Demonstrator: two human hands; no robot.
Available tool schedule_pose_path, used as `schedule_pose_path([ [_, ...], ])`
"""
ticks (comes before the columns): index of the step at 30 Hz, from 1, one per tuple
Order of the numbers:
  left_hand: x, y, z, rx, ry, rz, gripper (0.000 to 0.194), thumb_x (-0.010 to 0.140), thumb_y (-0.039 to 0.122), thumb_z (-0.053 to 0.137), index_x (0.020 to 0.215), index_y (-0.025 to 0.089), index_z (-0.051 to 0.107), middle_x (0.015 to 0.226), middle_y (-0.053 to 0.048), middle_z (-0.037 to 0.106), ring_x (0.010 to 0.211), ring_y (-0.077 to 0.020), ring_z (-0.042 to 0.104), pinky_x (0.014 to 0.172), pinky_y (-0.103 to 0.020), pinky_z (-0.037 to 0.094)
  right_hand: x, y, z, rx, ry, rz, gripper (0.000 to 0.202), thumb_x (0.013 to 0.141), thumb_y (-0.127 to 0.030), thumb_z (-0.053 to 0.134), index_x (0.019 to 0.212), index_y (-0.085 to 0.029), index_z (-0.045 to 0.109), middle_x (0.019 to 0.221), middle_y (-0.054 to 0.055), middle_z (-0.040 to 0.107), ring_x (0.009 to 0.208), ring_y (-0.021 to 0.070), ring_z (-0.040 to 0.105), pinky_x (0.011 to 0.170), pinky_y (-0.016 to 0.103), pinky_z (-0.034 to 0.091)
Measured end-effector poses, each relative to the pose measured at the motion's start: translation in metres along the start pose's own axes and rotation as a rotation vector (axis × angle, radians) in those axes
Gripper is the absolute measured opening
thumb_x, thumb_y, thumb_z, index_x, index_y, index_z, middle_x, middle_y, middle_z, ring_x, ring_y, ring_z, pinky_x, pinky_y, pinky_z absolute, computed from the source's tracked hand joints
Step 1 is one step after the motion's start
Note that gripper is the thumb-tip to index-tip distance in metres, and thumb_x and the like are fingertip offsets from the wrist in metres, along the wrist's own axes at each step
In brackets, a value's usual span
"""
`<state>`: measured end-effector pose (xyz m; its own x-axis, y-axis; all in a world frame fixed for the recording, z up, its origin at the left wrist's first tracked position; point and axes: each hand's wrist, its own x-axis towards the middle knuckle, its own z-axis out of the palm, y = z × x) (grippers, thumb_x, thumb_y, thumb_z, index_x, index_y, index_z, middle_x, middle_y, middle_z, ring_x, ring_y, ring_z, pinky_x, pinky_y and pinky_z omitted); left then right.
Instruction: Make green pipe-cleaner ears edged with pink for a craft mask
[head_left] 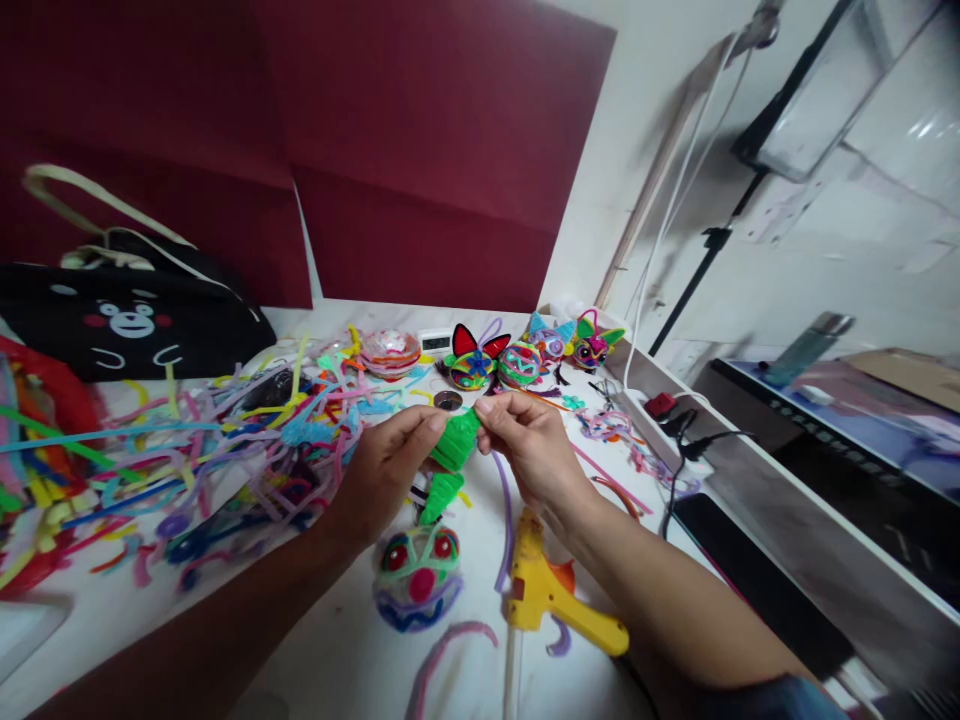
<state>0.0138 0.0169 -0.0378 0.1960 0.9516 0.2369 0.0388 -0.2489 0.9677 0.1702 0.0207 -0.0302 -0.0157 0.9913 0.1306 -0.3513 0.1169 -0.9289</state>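
Near the centre, my left hand [391,462] and my right hand [531,445] pinch a green fuzzy piece [456,440] from its two sides. Just below it lies a second green piece [442,495], pointed at its lower end. It is close to the top of a round face ornament [418,578] with red eyes, a red nose and a blue wavy mouth. A yellow glue gun [536,585] rests on the table below my right hand. Purple and pink fuzzy strips [454,640] lie around these things.
Loose coloured pipe cleaners [277,440] heap on the left, before a black bag [135,310]. Several finished face ornaments [519,364] stand at the back. A power strip [664,430] and a black phone [757,580] are on the right, beside the white table [322,670].
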Motion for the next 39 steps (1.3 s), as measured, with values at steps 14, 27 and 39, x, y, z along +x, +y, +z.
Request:
schedule_pose_path([
  [14,0.001,0.016,-0.003,-0.574,-0.268,-0.446,0.016,0.077,0.028,0.067,0.071,0.014,0.062,0.049,0.003,0.051,0.041,-0.0094,0.047,0.042,-0.024,0.050,0.008,-0.014,-0.018,-0.160,-0.454,-0.112,0.013,0.074,-0.029,0.075,0.083,-0.021,0.070,0.081,0.000,0.066,0.076,0.0120,0.058,0.073,0.025,0.046],
  [27,0.001,0.013,-0.003,-0.371,-0.081,-0.278,0.028,0.082,0.043,0.058,0.087,0.016,0.066,0.078,-0.004,0.069,0.063,-0.0168,0.066,0.055,-0.028,0.057,0.003,-0.018,-0.012,-0.310,-0.270,-0.140,0.032,0.073,-0.043,0.072,0.067,-0.017,0.056,0.061,-0.004,0.053,0.057,0.0080,0.048,0.057,0.022,0.038],
  [39,-0.003,0.006,-0.004,0.127,0.011,-0.009,0.022,0.084,0.040,0.059,0.080,0.019,0.064,0.058,0.004,0.060,0.050,-0.0121,0.060,0.049,-0.021,0.047,0.002,-0.015,-0.010,-0.334,-0.273,-0.027,0.034,0.068,-0.046,0.074,0.065,-0.016,0.059,0.062,-0.003,0.055,0.058,0.0089,0.050,0.060,0.024,0.041],
])
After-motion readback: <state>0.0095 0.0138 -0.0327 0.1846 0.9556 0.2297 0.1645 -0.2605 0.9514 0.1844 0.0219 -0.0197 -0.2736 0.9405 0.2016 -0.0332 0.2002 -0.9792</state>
